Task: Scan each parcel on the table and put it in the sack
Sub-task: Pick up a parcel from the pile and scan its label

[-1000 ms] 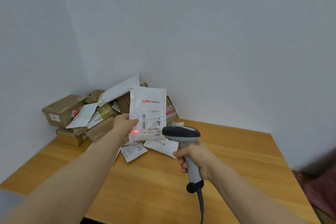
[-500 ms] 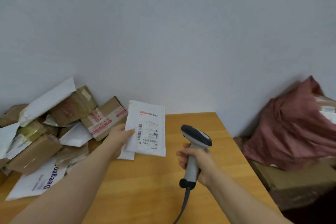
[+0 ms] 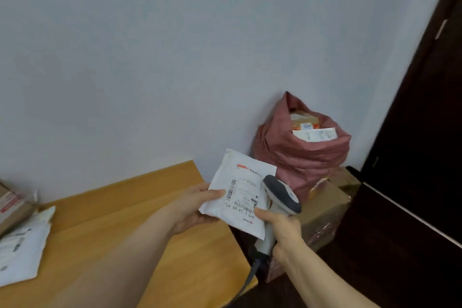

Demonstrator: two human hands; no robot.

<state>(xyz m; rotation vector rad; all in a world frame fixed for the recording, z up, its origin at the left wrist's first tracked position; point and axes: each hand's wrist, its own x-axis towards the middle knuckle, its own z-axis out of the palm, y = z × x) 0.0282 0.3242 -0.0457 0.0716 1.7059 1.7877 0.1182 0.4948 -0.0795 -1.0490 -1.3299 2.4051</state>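
My left hand (image 3: 193, 205) grips a flat white mailer parcel (image 3: 240, 190) by its left edge, label facing me, held over the table's right end. My right hand (image 3: 281, 229) holds a grey and white barcode scanner (image 3: 280, 195) by the handle, just right of the parcel and partly in front of it. The dull red sack (image 3: 300, 155) stands open against the wall beyond the table's right end, with several parcels showing in its mouth. At the left edge of the view lie a white mailer (image 3: 20, 250) and a brown box (image 3: 10, 207).
The wooden table (image 3: 125, 220) ends just under the held parcel. The sack rests on cardboard boxes (image 3: 325, 207) on the floor. A dark door (image 3: 425, 132) fills the right side. The scanner's cable (image 3: 250, 280) hangs past the table corner.
The view has swung right, away from the parcel pile and onto the sack. Both hands moved right with the parcel and scanner; the red scan light on the parcel is gone.
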